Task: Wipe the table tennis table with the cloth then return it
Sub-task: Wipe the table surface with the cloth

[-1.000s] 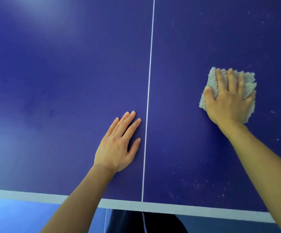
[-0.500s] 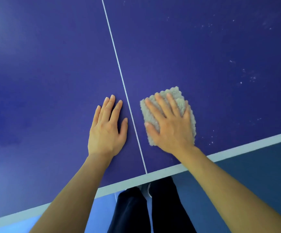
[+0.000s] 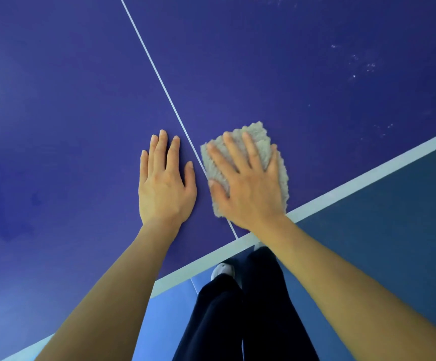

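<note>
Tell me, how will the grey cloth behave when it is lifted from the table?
The cloth looks thick and fluffy, so it probably droops limply. It seems light. Folded under the flat right hand, it may unfold.

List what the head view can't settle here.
- Cloth: the middle is covered by the right hand, so any dirt it picked up is unseen.
- Table: far end and net are cut off by the frame top.
- White specks: too small to tell dust from chips.
- Left hand: palm contact hidden underneath it.
</note>
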